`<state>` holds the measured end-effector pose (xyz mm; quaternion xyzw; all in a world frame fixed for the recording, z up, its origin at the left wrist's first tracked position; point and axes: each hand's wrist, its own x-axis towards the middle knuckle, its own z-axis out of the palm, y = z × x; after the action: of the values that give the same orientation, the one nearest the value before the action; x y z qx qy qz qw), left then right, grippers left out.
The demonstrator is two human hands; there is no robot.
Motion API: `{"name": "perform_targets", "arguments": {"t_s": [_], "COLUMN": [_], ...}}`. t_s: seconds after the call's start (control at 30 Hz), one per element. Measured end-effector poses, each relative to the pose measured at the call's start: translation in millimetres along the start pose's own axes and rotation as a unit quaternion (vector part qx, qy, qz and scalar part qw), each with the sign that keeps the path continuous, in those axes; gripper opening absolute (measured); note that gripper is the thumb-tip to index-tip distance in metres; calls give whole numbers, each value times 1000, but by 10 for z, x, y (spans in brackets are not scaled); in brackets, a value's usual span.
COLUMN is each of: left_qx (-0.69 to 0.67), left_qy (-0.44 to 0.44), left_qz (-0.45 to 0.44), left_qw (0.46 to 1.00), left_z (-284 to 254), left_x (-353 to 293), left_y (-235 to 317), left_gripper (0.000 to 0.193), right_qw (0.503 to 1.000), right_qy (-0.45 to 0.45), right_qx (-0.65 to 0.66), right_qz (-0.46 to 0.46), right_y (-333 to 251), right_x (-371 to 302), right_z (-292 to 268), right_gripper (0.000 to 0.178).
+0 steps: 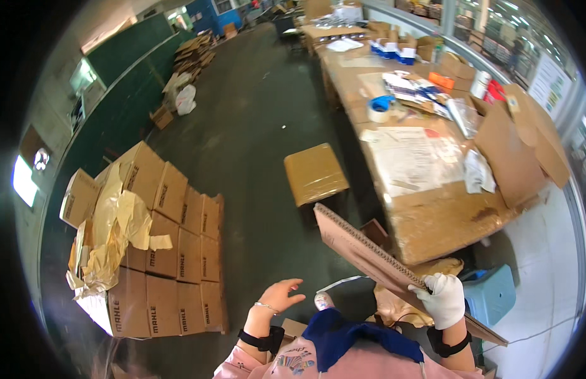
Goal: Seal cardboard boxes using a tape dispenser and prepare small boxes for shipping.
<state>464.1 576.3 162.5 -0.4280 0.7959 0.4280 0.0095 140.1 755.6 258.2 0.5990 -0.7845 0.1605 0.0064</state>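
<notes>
My right hand [443, 300], in a white glove, grips a flat folded cardboard box [375, 258] by its edge. The cardboard slants from the table's near corner down to the lower right, its corrugated edge facing up. Bare and with a bracelet at the wrist, my left hand [280, 295] hangs free in front of me, fingers apart and touching nothing. Black bands circle both forearms.
Stacked cartons [163, 309] stand on the left, with crumpled brown paper [124, 234] on them. A taped stool [315, 174] stands ahead. The worktable [432, 230] on the right bears a tape roll [379, 110], papers and open cartons. A blue stool [493, 295] sits beside it.
</notes>
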Motion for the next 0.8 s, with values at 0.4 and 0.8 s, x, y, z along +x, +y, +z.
{"name": "perform_targets", "arguments": {"t_s": [0.4, 0.8], "left_qx": [-478, -613], "left_qy": [46, 305], "left_qz": [-16, -279], "left_qw": [877, 673], "left_z": [-633, -1364], "left_x": [599, 1882], "left_y": [-290, -2090], "left_gripper": [116, 66], "right_qw": [971, 907], "right_qy": [-14, -297], "right_qx": [-46, 158], "right_qz": [-235, -253], "right_y": [-1673, -2428], "right_x": [1538, 2734], "right_z": [1334, 3110], "right_gripper": [28, 50]}}
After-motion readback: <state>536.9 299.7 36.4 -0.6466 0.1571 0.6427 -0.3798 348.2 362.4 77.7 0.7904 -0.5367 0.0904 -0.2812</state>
